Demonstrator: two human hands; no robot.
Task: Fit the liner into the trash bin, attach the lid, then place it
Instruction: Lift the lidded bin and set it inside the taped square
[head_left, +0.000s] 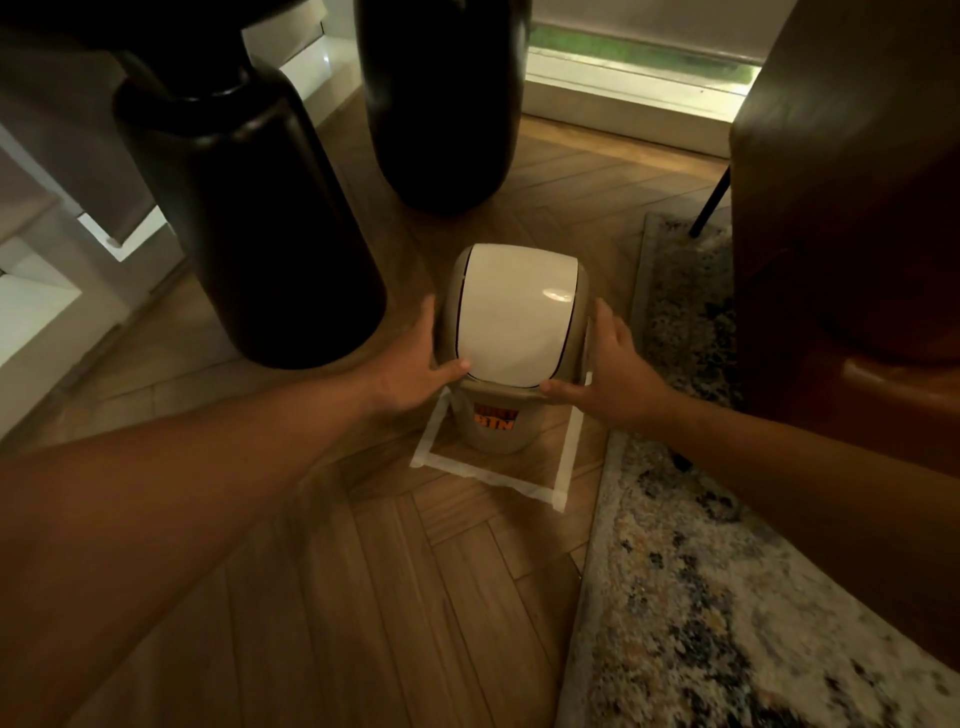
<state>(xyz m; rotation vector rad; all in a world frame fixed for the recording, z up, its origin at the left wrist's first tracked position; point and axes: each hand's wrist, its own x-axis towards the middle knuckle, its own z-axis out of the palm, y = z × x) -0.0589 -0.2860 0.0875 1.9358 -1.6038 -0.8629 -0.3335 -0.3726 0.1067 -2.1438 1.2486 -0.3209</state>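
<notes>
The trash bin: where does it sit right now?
In the head view, the trash bin stands mid-frame on the wooden floor inside a white tape square, between the left hand and right hand, rug to its right.

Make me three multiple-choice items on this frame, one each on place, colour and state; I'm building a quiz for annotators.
1. Where does the bin stand?
A. on the rug
B. inside the tape square
C. on a shelf

2. What colour is the lid flap?
A. white
B. black
C. red

3. How is the lid?
A. lying on the floor
B. held above the bin
C. seated on the bin

Answers:
1 B: the white tape square on the wood floor frames its base, and the rug lies to the side.
2 A: it shows white against the beige body.
3 C: it caps the bin, with the left hand and right hand at its sides.
</notes>
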